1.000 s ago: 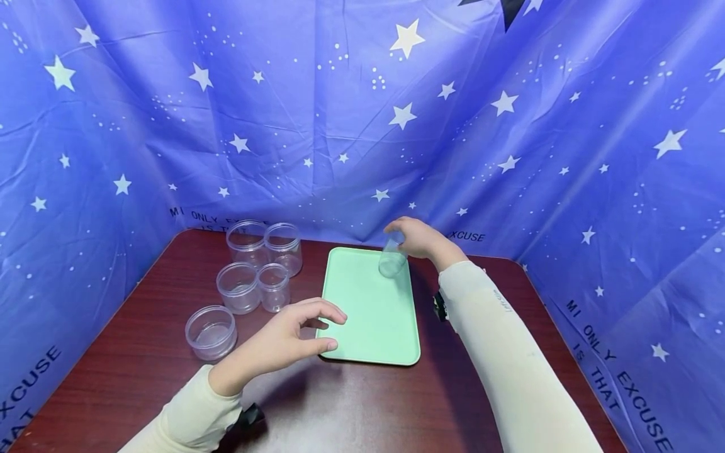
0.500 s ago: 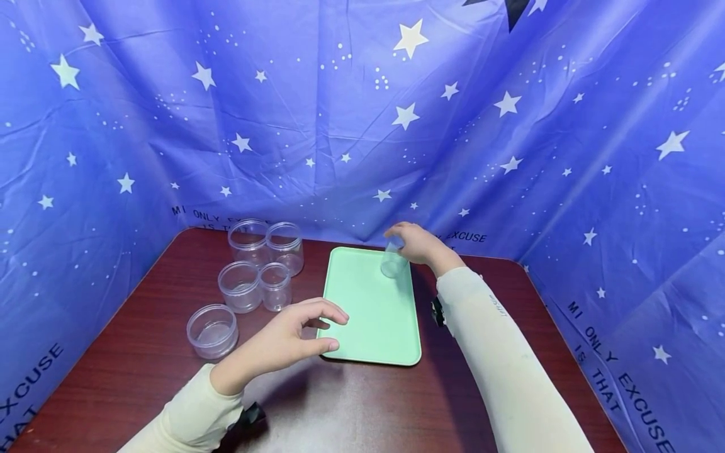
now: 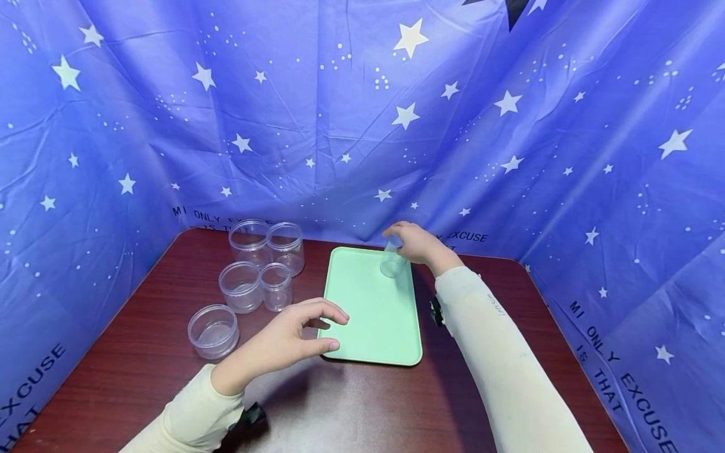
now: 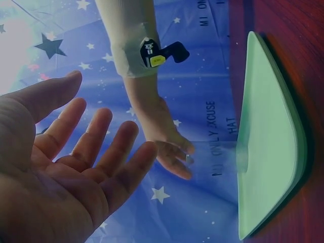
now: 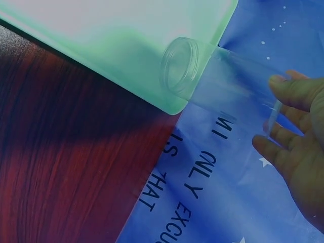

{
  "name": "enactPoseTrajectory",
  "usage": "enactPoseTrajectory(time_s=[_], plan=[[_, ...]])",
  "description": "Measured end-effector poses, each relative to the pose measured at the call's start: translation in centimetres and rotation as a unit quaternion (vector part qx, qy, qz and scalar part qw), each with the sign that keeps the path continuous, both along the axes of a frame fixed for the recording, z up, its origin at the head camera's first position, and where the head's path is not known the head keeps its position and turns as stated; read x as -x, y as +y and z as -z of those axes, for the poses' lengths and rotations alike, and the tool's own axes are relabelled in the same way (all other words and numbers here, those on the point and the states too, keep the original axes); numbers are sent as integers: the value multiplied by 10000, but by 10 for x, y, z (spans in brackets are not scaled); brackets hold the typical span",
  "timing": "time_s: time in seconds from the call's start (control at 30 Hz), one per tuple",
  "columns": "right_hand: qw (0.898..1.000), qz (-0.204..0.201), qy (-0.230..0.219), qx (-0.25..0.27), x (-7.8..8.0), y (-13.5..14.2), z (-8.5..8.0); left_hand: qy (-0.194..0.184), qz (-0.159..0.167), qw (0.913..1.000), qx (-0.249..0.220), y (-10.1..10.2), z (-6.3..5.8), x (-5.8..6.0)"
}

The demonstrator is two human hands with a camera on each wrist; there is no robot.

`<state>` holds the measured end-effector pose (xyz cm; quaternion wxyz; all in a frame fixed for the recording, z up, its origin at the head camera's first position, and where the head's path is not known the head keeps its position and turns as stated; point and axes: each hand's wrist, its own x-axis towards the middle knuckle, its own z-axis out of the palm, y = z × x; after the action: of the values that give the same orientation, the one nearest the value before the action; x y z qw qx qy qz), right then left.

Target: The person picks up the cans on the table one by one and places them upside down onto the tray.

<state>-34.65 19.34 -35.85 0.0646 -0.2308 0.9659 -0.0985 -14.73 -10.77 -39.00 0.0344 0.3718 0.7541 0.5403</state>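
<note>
My right hand (image 3: 418,242) holds a clear plastic jar (image 3: 392,264) by its upper end, at the far right corner of the pale green tray (image 3: 370,314). In the right wrist view, the jar's threaded rim (image 5: 179,66) faces the tray, and my thumb and fingers are around the opposite end. It looks to stand on the tray, though any small gap is hard to judge. My left hand (image 3: 283,336) hovers at the tray's near left edge, fingers loosely bent and holding nothing; the left wrist view shows its bare palm (image 4: 55,197).
Left of the tray, several clear open jars of differing widths stand on the dark red wooden table (image 3: 141,371): a short wide jar (image 3: 213,333) in front, a narrow jar (image 3: 275,289) beside a medium one, and two taller ones behind. A blue star-patterned cloth (image 3: 362,126) encloses the table.
My right hand has lowered slightly with the jar over the last second and now stays nearly still. My left hand and the other jars have not visibly moved.
</note>
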Motion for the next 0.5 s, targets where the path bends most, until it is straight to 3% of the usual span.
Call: enactPoseTrajectory(time_s=[0.5], plan=[[9999,91,-123,57,2,-2,2,-9,-5,10000,16,0,1,0]])
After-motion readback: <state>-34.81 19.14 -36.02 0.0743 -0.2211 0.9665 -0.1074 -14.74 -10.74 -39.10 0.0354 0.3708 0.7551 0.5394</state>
